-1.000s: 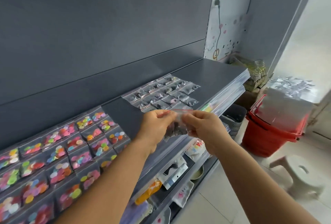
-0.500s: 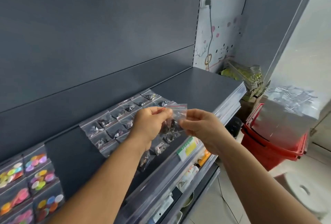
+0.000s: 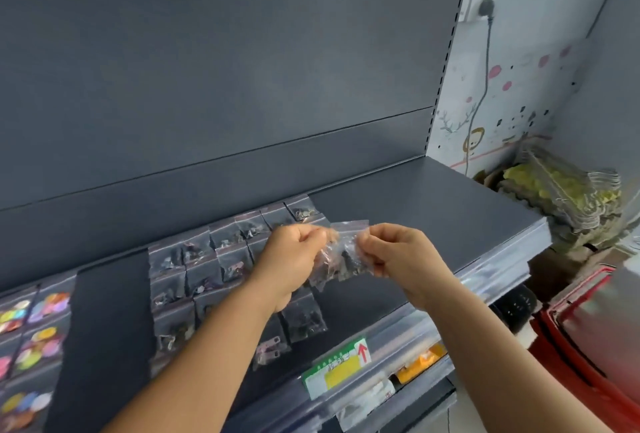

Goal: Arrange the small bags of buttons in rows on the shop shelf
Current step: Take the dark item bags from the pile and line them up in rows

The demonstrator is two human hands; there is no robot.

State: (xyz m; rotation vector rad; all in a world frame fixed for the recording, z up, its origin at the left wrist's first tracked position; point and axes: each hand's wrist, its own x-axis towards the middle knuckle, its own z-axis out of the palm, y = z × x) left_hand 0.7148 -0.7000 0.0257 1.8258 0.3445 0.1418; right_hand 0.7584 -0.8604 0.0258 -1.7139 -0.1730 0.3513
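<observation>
Both hands, the left hand (image 3: pixel 294 256) and the right hand (image 3: pixel 398 256), pinch clear small bags (image 3: pixel 343 252) together above the shelf (image 3: pixel 433 204).

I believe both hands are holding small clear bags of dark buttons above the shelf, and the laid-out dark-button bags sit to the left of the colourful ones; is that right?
Not quite. The head view shows the laid-out dark-button bags to the right of the colourful ones, not the left. The rest holds: the left hand and right hand hold small clear bags above the shelf.
</observation>
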